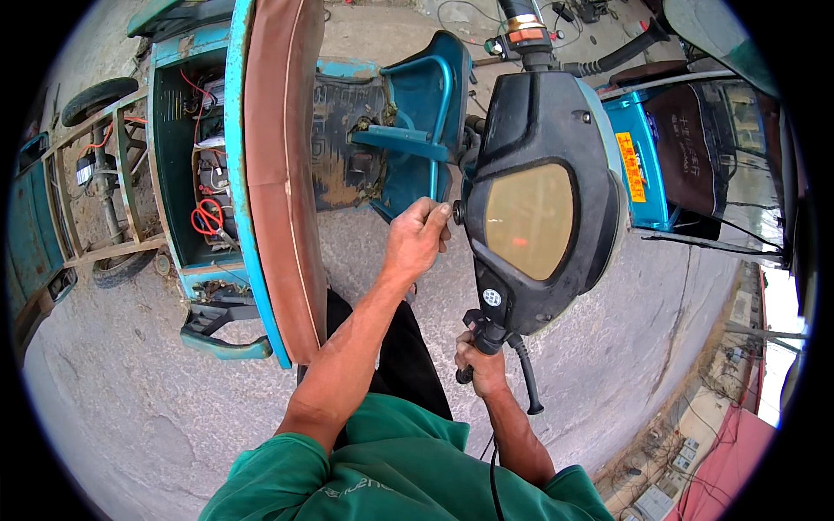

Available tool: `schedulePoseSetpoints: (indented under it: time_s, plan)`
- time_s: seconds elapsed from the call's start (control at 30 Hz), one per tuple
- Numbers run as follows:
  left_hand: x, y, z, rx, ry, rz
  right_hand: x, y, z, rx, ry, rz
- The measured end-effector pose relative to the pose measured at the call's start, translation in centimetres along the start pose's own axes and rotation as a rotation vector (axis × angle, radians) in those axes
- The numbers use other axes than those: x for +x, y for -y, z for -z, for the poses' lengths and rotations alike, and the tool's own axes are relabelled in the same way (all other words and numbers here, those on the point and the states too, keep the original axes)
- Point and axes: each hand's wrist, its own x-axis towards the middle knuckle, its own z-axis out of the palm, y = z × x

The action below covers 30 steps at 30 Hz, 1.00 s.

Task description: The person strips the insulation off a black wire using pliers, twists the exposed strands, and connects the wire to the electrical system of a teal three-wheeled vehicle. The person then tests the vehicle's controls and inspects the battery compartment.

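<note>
My left hand [419, 236] is closed, its thumb and fingertips at a small round black switch [459, 213] on the side of the dark scooter console [484, 130]; what is pinched there is hard to make out. Below the display [528, 221], my right hand [482, 365] wraps round the handlebar grip [466, 372], beside a black brake lever [527, 382]. To the left of my left forearm runs a long brown padded seat [278, 130] with a pale blue edge.
An open compartment [161, 156] holds wires and red-handled tool-like items [207, 217]. Further left lies a metal frame [124, 165] with wheels. Behind are a blue footwell [408, 78] and another vehicle [643, 156]. Cables and boxes line the lower right edge.
</note>
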Motion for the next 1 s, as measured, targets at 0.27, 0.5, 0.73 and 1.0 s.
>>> schedulePoseSetpoints:
  time_s: [0.27,0.5,0.73,1.0]
  plan:
    - [0.4,0.4,0.5,-0.038,0.021,0.014,-0.1,-0.6,0.6,-0.018,-0.002,0.000]
    - [5.8,-5.7,1.8,-0.259,0.012,-0.117,0.2,-0.9,0.9,-0.026,0.024,0.007]
    - [12.3,-13.7,-0.9,-0.645,0.304,-0.128,0.1,-0.3,0.3,0.004,0.016,-0.012]
    - [15.1,-13.7,-3.2,-0.947,0.477,-0.102,0.4,-1.2,1.2,-0.057,0.021,-0.034]
